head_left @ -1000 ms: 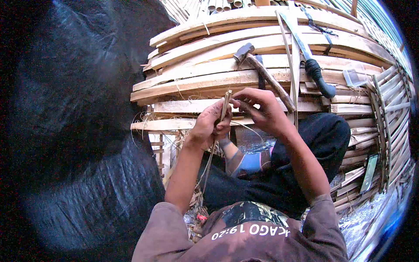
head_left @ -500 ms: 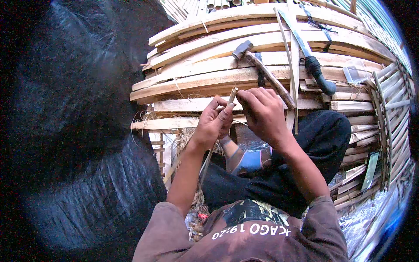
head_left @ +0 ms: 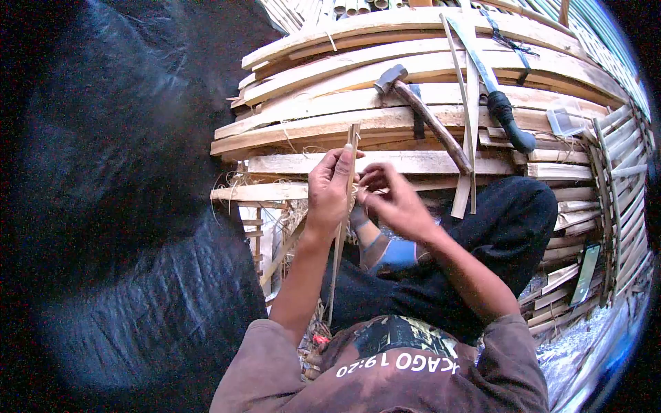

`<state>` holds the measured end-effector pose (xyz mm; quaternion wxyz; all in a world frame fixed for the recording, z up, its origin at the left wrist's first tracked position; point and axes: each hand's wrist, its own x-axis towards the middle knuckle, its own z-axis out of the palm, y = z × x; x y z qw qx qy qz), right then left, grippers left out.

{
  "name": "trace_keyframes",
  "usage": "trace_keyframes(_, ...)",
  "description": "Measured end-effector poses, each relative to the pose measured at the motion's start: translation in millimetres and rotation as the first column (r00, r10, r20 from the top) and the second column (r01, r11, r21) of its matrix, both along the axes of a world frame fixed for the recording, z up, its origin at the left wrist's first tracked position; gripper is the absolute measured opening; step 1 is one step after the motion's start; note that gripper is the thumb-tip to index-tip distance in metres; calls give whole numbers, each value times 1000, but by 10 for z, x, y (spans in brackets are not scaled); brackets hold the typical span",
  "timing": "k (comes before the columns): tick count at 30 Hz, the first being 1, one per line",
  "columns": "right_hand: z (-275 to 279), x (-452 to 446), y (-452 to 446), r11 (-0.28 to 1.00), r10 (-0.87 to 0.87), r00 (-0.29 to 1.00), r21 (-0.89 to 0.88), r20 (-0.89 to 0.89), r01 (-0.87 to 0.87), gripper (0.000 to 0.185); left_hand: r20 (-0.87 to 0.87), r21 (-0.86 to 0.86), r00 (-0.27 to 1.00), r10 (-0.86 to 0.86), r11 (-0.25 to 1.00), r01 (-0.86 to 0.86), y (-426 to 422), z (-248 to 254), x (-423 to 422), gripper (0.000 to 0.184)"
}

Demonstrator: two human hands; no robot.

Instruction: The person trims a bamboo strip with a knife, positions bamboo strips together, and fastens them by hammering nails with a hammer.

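Note:
My left hand (head_left: 332,184) is closed around a thin bundle of light wooden or bamboo strips (head_left: 341,241). The bundle stands nearly upright, its top end above my thumb and its long lower end hanging toward my lap. Close beside it on the right is my right hand (head_left: 392,203), fingers curled in toward the strips just below the left thumb. Motion smears those fingertips, and whatever thin thing they may pinch cannot be made out.
Long pale wooden slats (head_left: 385,163) lie in rows before me. On them rest a hammer (head_left: 430,118), a long blade with a dark wrapped handle (head_left: 506,117) and a clear plastic container (head_left: 567,120). Black sheeting (head_left: 138,206) covers the left side. A phone-like slab (head_left: 584,275) lies at right.
My right hand has dropped from the top end of the strips to lower beside them. My left hand has turned the bundle more upright, raising its top end slightly.

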<state>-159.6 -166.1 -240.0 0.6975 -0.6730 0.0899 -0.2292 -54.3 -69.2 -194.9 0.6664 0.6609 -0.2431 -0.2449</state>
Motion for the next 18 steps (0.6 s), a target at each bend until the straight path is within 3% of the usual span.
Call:
trace_keyframes(3, -176, 60, 403, 990, 98, 995, 99, 28, -100, 40, 98, -1, 995, 28, 1000, -28, -93, 78, 12, 30)
trace_keyframes(4, -147, 43, 468, 993, 49, 997, 105, 64, -56, 38, 8, 7, 1000, 22, 1000, -22, -80, 80, 63, 29)
trace_keyframes(9, -32, 143, 480, 994, -109, 994, 16, 29, 109, 28, 33, 49, 999, -6, 999, 4, -210, 213, 201, 31)
trace_keyframes(11, 10, 244, 363, 984, -174, 983, -44, -55, 171, 21, 115, 168, 993, 10, 985, -30, -370, 261, 317, 35)
trace_keyframes(12, 46, 325, 294, 963, -252, 968, -93, 7, 252, 21, 119, 230, 993, 19, 972, -46, -445, 229, 430, 37)
trace_keyframes(13, 39, 395, 255, 976, -195, 980, 94, -46, 199, 20, 172, 123, 985, -14, 992, -7, -532, 140, 559, 36)
trace_keyframes(15, -17, 524, 210, 914, -138, 990, 388, 14, 122, 19, 160, 125, 987, 16, 992, -36, -669, 84, 721, 35)
trace_keyframes(17, -34, 543, 106, 813, -130, 992, 572, -3, 108, 20, 80, 156, 996, 39, 986, -51, -752, 81, 769, 34)
trace_keyframes(18, 52, 495, 31, 717, -91, 995, 692, -25, 84, 22, 248, 172, 968, 36, 982, -81, -796, -49, 855, 34)
